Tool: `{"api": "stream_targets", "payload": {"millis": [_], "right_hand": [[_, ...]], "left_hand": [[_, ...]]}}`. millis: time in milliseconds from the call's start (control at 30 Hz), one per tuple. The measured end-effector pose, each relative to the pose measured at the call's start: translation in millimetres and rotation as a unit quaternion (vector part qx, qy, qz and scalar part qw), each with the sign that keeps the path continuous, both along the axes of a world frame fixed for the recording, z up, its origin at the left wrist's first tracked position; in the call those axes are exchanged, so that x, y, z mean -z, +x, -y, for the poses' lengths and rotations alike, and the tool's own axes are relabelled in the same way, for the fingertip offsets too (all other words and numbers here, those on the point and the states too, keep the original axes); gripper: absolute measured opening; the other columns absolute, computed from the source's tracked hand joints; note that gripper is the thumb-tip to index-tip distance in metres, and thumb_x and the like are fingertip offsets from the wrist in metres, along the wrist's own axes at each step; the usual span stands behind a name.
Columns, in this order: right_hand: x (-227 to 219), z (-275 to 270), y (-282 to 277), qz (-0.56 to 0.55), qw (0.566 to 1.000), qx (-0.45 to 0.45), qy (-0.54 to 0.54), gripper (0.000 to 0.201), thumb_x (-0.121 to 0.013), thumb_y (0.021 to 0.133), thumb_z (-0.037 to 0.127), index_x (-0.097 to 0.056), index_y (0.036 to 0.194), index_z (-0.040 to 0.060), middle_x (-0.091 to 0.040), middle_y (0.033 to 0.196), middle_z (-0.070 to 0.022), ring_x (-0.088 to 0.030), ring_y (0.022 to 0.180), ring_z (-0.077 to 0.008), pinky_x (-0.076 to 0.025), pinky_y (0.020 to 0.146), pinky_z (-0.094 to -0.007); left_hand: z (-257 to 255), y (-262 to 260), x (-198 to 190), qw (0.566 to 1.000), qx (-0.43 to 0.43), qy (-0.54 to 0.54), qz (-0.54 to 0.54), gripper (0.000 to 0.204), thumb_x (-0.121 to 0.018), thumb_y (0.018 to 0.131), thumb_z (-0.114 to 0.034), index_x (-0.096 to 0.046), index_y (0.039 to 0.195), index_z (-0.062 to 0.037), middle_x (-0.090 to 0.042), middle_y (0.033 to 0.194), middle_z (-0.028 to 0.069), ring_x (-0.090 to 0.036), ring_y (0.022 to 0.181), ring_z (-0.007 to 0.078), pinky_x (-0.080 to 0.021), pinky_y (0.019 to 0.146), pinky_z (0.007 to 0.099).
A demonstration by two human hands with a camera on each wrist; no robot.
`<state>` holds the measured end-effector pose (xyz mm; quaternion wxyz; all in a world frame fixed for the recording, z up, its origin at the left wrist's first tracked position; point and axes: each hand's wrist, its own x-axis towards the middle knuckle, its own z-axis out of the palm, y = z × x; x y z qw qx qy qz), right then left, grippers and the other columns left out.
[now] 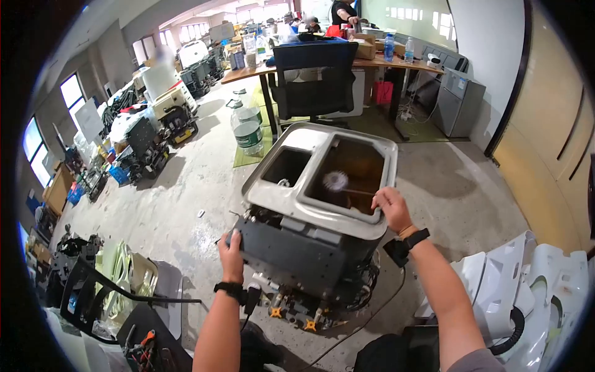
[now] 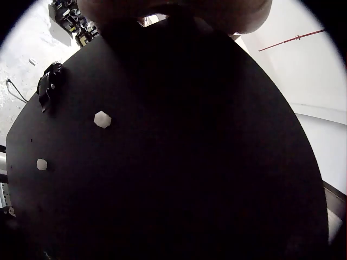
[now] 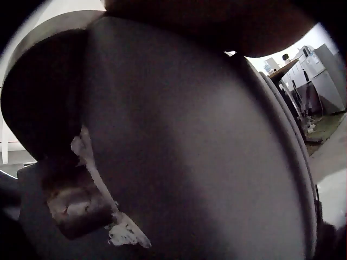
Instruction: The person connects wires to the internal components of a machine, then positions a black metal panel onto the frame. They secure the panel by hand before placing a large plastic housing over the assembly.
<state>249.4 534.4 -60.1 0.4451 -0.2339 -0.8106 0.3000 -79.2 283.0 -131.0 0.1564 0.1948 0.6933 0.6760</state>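
Observation:
A boxy machine stands on the floor, with a grey plastic tank (image 1: pixel 279 201) on top and a dark panel (image 1: pixel 291 251) across its near side. Two openings pierce the tank's top; the larger has a brown-stained inside and a round whitish part (image 1: pixel 335 181) in it. My left hand (image 1: pixel 232 257) grips the panel's upper left edge, thumb on the near face. In the left wrist view the panel (image 2: pixel 190 151) carries two pale hex bolt heads. My right hand (image 1: pixel 392 209) holds the tank's right rim, fingers curled over into the large opening. The right wrist view shows the tank's grey wall (image 3: pixel 217 135) and a brown pipe stub (image 3: pixel 78 208).
White plastic shells (image 1: pixel 496 291) stand at the right. A black chair (image 1: pixel 313 77), a desk (image 1: pixel 248 73) and large water bottles (image 1: pixel 248 133) are beyond the machine. More machines (image 1: pixel 149 139) line the left side. A cable (image 1: pixel 365 328) trails over the floor near the machine.

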Motion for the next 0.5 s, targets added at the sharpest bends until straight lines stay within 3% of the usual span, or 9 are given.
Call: {"api": "stream_targets", "payload": {"millis": [167, 367, 500], "right_hand": [[-5, 31, -2, -0.011, 0.999, -0.020, 0.043, 0.022, -0.051, 0.085, 0.015, -0.055, 0.066, 0.0045, -0.052, 0.068, -0.0078, -0.049, 0.071, -0.0266, -0.038, 0.072, -0.0349], [-3, 64, 3, -0.027, 0.997, -0.027, 0.059, 0.019, -0.052, 0.084, 0.013, -0.054, 0.067, 0.0050, -0.052, 0.067, -0.0081, -0.050, 0.071, -0.0268, -0.038, 0.072, -0.0355], [-2, 73, 2, -0.016, 0.998, -0.016, 0.062, 0.020, -0.052, 0.084, 0.014, -0.054, 0.066, 0.0048, -0.053, 0.067, -0.0085, -0.050, 0.071, -0.0282, -0.038, 0.071, -0.0363]], "left_hand": [[38, 25, -26, 0.999, -0.033, 0.009, 0.021, 0.052, -0.056, 0.086, -0.034, -0.045, 0.119, 0.0043, -0.048, 0.114, 0.0118, -0.045, 0.106, 0.0196, -0.034, 0.093, 0.0295], [77, 23, -23, 0.999, -0.002, 0.029, 0.032, 0.039, -0.051, 0.091, -0.025, -0.044, 0.119, 0.0014, -0.050, 0.108, 0.0058, -0.047, 0.098, 0.0127, -0.037, 0.087, 0.0252], [90, 19, -21, 0.999, 0.013, 0.016, 0.032, 0.051, -0.053, 0.089, -0.031, -0.040, 0.124, 0.0038, -0.047, 0.116, 0.0112, -0.045, 0.107, 0.0178, -0.034, 0.093, 0.0288]]}}
